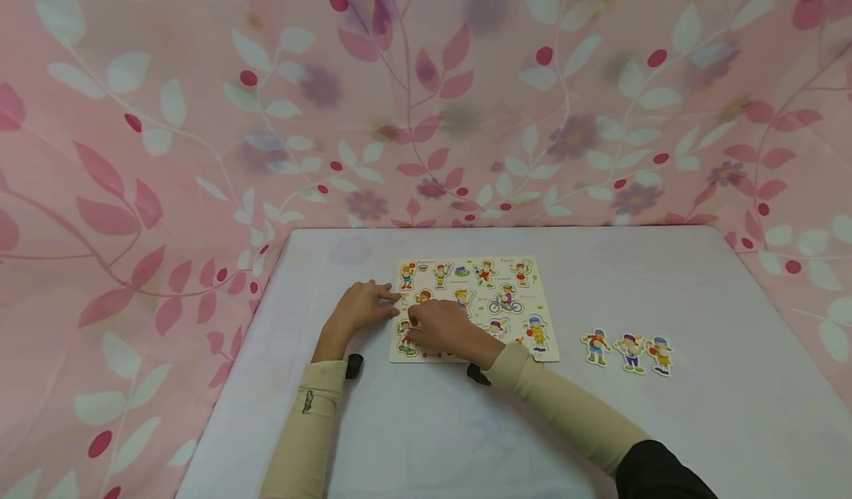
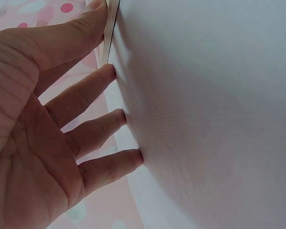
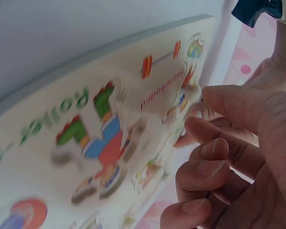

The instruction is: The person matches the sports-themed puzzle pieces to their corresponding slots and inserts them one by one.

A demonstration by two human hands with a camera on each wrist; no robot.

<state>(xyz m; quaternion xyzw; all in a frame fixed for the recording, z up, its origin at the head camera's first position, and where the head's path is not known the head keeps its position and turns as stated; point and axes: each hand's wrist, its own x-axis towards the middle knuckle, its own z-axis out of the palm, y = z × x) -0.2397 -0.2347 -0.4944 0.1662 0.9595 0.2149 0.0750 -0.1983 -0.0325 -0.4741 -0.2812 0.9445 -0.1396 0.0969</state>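
A cream puzzle board [image 1: 549, 350] with cartoon sports figures lies on the white table. My right hand [image 1: 444, 327] is over its front left part. In the right wrist view, its thumb and index finger pinch the edge of a skateboarder puzzle piece [image 3: 183, 99] beside the skateboard lettering, its other fingers curled. A roller-skater piece [image 3: 109, 145] sits farther along the board. My left hand [image 1: 359, 308] is at the board's left edge, thumb and index finger against it. Its other fingers [image 2: 93, 136] are spread, their tips on the tablecloth.
Three loose figure pieces lie right of the board: a red-shirted one [image 1: 596, 348], a purple-trousered one [image 1: 630, 354] and a yellow-clad one [image 1: 661, 356]. A pink floral cloth [image 1: 413, 100] hangs behind the table [image 1: 705, 410]. Dark wrist devices [image 1: 355, 367] show under both wrists.
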